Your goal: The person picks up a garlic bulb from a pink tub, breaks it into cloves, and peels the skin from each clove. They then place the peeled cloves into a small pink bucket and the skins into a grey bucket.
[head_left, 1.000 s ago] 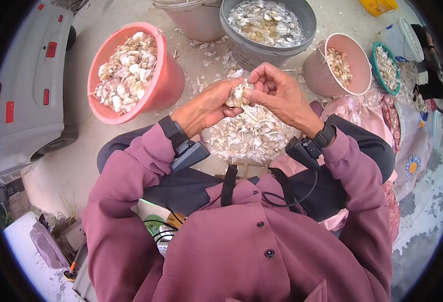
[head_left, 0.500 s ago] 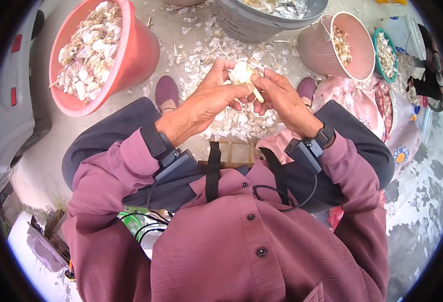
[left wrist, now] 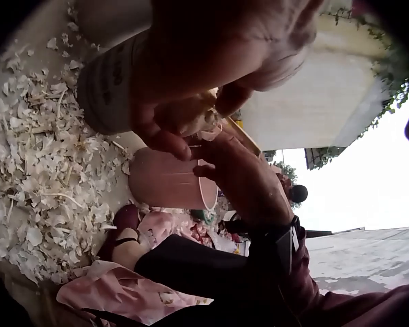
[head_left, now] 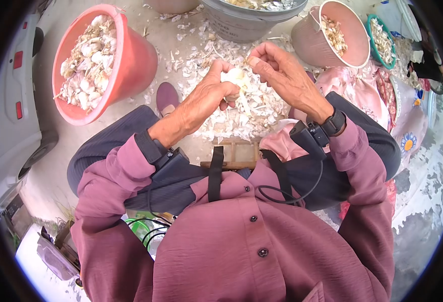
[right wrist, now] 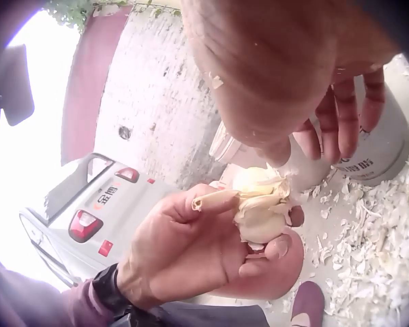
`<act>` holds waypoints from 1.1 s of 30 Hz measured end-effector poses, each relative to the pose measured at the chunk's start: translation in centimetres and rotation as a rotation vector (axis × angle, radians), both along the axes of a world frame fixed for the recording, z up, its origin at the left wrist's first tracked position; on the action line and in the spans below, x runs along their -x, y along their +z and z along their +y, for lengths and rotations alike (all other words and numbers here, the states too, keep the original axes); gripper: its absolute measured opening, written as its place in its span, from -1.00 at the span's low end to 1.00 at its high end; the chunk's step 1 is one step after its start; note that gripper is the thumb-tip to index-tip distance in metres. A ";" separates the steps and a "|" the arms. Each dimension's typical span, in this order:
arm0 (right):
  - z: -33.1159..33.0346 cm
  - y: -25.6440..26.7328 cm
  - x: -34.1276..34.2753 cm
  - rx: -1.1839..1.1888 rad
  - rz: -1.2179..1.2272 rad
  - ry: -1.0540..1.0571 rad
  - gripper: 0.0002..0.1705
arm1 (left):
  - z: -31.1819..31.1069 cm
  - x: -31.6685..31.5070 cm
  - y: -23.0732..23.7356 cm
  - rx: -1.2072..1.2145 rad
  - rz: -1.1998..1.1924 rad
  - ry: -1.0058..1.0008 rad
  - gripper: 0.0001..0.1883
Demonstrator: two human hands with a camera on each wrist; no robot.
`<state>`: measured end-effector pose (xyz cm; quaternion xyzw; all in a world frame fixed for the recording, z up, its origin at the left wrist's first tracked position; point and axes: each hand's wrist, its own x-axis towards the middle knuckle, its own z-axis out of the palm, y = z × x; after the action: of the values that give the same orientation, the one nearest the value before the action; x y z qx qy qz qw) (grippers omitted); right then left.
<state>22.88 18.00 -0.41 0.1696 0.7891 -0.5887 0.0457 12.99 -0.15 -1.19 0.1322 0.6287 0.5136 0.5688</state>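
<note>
My left hand (head_left: 199,103) holds a pale, partly peeled garlic bulb (head_left: 236,76) between thumb and fingers, its stem pointing down. In the right wrist view the bulb (right wrist: 259,211) shows bare cloves, and the stem lies across the left hand (right wrist: 198,252). Just right of the bulb in the head view, my right hand (head_left: 293,79) is raised with thumb and index fingertip together on what looks like a small scrap of skin. The left wrist view has the right hand (left wrist: 249,180) close to the bulb (left wrist: 187,112), which fingers partly hide.
A pink tub (head_left: 141,65) of garlic bulbs stands at left. Behind are a grey bucket (head_left: 236,27), a pink bucket (head_left: 304,40) with cloves and a green-rimmed basket (head_left: 393,63). Peelings (head_left: 221,118) cover the ground between the purple shoes. A van (head_left: 10,100) stands far left.
The right hand has moved away from the bulb, up and to the right, after both hands were on it. The left hand still holds the bulb. The head view has shifted.
</note>
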 end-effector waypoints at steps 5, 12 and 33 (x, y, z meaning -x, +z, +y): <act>-1.3 0.4 -0.3 -0.021 0.060 0.132 -0.57 | 0.4 -0.1 1.4 -0.023 0.052 -0.131 -0.52; -1.6 0.4 0.0 0.059 0.097 -0.054 -0.67 | 1.6 -0.7 2.0 -0.237 0.405 -0.102 -0.46; -1.8 3.3 0.5 0.285 0.162 -0.109 -0.76 | 2.0 -0.8 3.7 -0.331 0.631 0.028 -0.67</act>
<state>22.37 16.21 2.85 0.1559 0.6883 -0.7080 -0.0263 13.77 1.87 2.47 0.3661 0.6836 0.5499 0.3103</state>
